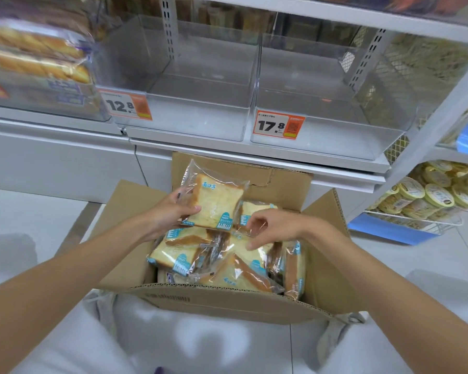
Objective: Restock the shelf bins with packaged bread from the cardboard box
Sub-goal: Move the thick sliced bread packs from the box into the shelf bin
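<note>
At frame centre, a person's left hand (173, 210) grasps a packaged bread slice (216, 201) above the open cardboard box (227, 305) of bread packets (235, 273), the right hand (272, 228) curled over them, grip unclear, beneath clear shelf bins (195, 122).

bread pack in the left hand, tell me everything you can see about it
The bread pack is a clear, shiny plastic wrapper around a thick square slice of pale toast with a brown crust. Blue writing runs across the slice, and a blue label with piano keys sits at its lower corner. The left hand grips its left edge, thumb on the front, holding it tilted above the other packs in the open cardboard box.
</note>
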A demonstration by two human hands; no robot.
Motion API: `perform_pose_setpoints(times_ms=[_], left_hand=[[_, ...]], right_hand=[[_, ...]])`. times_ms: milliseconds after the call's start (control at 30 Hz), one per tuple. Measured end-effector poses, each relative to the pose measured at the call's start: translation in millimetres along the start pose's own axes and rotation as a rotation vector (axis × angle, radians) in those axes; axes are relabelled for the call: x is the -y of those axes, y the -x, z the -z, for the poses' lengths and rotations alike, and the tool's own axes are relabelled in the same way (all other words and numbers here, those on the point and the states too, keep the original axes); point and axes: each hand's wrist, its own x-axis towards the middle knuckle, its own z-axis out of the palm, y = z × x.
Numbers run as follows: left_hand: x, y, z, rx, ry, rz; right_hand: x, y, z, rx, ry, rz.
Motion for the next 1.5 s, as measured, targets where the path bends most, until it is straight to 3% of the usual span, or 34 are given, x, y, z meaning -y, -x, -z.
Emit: perform_pose_setpoints(times_ms=[67, 133, 300, 433, 633, 800, 1033, 1233, 1400, 1500], left_hand=[[1, 0, 0, 0.002, 0.009, 0.005], [2, 1, 2, 0.018, 0.023, 0.016], [4, 4, 5, 0.043, 0.020, 0.036], [-6, 10, -7, 0.072, -0.031, -0.015], [-18, 15, -32, 0.285, -0.028, -0.048], [-29, 20, -36, 0.281, -0.097, -0.052], [-24, 4, -28, -0.093, -0.186, -0.059], [-37, 8, -19, -0.108, -0.061, -0.160], [-55, 16, -11, 0.006, 0.091, -0.146], [-65, 23, -11, 0.155, 0.036, -0.178]], right_hand=[[-4, -10, -24, 0.112, 0.061, -0.050], [-8, -22, -41, 0.072, 0.024, -0.006], [-1, -23, -19, -0.246, -0.096, 0.126], [23, -8, 18, -0.621, -0.328, 0.268], [43, -19, 16, -0.770, -0.393, 0.296], [50, -26, 15, -0.774, -0.291, 0.329], [49, -24, 15, -0.843, -0.267, 0.296], [35, -13, 12, -0.819, -0.498, 0.193], [35, -11, 16, -0.373, -0.878, 0.132], [44, -10, 24, -0.379, -0.960, 0.146]])
